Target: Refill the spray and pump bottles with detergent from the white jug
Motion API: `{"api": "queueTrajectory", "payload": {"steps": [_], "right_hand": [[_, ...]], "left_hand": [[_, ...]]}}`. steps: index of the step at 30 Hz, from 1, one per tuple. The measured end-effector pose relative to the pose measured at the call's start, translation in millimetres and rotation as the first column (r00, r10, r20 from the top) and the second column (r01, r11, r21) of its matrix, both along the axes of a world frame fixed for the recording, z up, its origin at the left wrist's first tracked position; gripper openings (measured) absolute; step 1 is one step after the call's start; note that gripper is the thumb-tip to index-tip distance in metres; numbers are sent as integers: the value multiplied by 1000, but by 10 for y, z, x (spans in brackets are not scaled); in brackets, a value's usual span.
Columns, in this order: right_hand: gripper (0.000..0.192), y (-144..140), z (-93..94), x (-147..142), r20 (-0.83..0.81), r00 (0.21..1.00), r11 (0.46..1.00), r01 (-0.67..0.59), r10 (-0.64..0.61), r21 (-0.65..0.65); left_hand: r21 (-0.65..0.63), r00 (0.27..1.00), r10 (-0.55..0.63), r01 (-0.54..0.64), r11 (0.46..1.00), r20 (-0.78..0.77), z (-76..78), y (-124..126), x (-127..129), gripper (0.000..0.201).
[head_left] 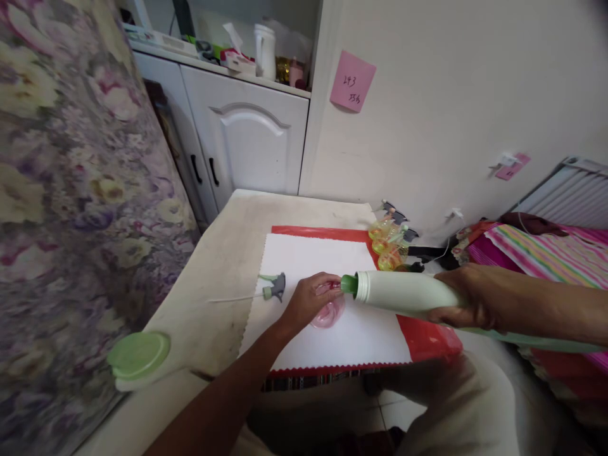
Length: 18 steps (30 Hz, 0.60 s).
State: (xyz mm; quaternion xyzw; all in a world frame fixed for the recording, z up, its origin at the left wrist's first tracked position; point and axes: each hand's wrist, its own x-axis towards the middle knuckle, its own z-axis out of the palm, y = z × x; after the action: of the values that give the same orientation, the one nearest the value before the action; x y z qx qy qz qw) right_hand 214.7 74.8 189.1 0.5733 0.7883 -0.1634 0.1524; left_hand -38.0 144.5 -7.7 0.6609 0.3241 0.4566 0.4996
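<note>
My right hand (468,297) grips a large pale green bottle (403,292), tipped on its side so its darker green neck points left. That neck meets the mouth of a small clear pink bottle (327,311), which my left hand (310,299) holds on a white cloth (308,259). Under the cloth lies a red sheet (427,339). A grey and green spray head with a long thin tube (273,290) rests on the cloth's left edge, just left of my left hand.
Small yellow spray bottles (390,244) stand at the table's far right by the wall. A green lid (139,354) sits at the table's near left corner. A floral fabric surface (71,190) rises on the left; white cabinets (247,145) stand behind; striped cloth (546,250) lies right.
</note>
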Motion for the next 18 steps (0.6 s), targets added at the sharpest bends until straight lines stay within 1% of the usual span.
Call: {"api": "queueTrajectory", "payload": {"steps": [3, 8, 18], "right_hand": [[46, 0, 12, -29, 4, 1000, 1000, 5, -5, 5], [39, -4, 17, -17, -31, 999, 1000, -11, 11, 0], [48, -14, 67, -84, 18, 1000, 1000, 16, -16, 1]], "left_hand": [[-4, 1000, 2, -2, 1000, -8, -2, 2, 0, 20], [-5, 1000, 3, -3, 1000, -8, 18, -7, -7, 20], [8, 1000, -5, 5, 1000, -5, 19, -7, -6, 21]]}}
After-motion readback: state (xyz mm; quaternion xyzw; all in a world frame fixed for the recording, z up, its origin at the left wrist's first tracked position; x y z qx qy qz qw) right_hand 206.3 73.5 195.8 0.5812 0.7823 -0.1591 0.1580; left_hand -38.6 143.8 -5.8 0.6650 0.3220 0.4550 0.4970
